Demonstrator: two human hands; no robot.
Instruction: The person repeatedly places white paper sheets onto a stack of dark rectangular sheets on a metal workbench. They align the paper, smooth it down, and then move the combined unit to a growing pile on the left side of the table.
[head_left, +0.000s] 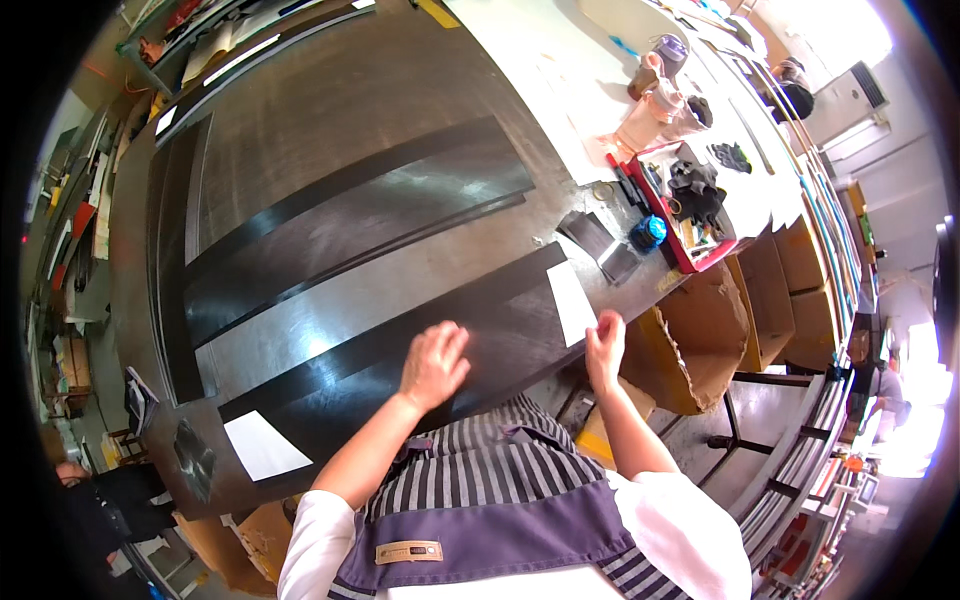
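A long glossy black strip [480, 335] lies along the near side of the dark table in front of me. White paper pieces lie at its ends, one on the right [571, 300] and one on the left [265, 445]. My left hand [437, 365] is over the middle of the strip, its fingers loosely bent and partly apart, with nothing seen in them. Beside the right white paper, at the strip's end, is my right hand [605, 348]. Its fingers are curled toward the thumb; whatever may be between them is hidden.
Farther back on the dark table [350, 130] lie more black strips [360, 220]. At the right are a red-edged box of small items [690, 200], a blue-capped container [648, 233] and dark small sheets [600, 245]. Open cardboard boxes [700, 330] stand beside the table. Another person [110, 510] is at lower left.
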